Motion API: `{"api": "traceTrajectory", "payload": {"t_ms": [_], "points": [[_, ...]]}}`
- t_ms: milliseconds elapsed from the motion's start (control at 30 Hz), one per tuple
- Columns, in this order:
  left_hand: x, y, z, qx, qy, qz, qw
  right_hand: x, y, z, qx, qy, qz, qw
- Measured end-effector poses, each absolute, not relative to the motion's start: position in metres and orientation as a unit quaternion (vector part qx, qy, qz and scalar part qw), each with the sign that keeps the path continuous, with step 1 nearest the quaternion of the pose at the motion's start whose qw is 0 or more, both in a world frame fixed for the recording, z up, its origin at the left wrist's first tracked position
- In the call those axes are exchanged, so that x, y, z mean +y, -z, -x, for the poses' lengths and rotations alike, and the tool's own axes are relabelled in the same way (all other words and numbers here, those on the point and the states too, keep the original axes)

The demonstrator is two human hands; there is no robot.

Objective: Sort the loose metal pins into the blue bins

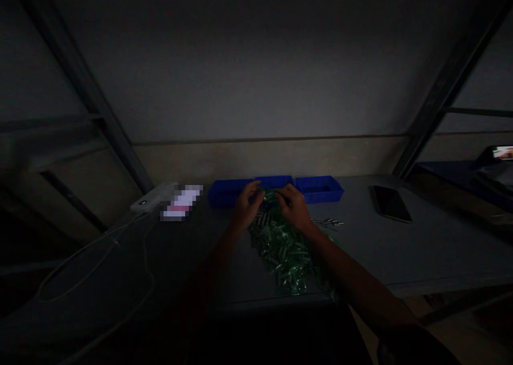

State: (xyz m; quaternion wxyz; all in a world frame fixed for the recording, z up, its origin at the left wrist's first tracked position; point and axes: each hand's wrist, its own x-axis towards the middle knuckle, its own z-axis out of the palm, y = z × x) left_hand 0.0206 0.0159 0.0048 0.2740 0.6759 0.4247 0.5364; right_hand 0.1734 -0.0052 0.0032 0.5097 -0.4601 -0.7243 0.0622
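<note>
Both of my hands are raised over the middle of the table, at the front of the blue bins. A small green clear plastic bag (270, 195) is stretched between them. My left hand (245, 209) has its thumb and fingers closed at the bag's left edge. On the right edge, my right hand (295, 207) pinches with thumb and bent fingers. Beneath them spreads a pile of green plastic bags (286, 253), with small pale pieces among them. Several thin metal pieces (331, 223) lie just right of my right hand. It is too dark to see what the held bag contains.
Three blue bins stand against the wall: a left bin (226, 193), a middle bin (276, 180) partly behind my hands, and a right bin (319, 188). A dark phone (390, 203) lies at right. At left are a white device (150, 198), a blurred-out screen (182, 203) and white cables (146, 253).
</note>
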Motion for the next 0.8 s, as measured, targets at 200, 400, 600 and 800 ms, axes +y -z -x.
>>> {"api": "traceTrajectory", "payload": {"t_ms": [200, 400, 600, 800], "points": [[0.023, -0.007, -0.013, 0.483, -0.526, -0.581, 0.391, -0.007, 0.0, -0.172, -0.739, -0.038, 0.447, 0.502], [0.015, -0.012, -0.02, 0.454, -0.535, -0.412, 0.582, -0.006, 0.005, -0.171, -0.769, -0.028, 0.432, 0.47], [0.033, -0.007, 0.0, 0.482, -0.622, -0.409, 0.462, -0.007, 0.003, -0.17, -0.766, -0.024, 0.439, 0.469], [0.055, 0.003, 0.037, 0.435, -0.704, -0.389, 0.405, 0.002, 0.003, -0.184, -0.727, -0.029, 0.519, 0.45]]}}
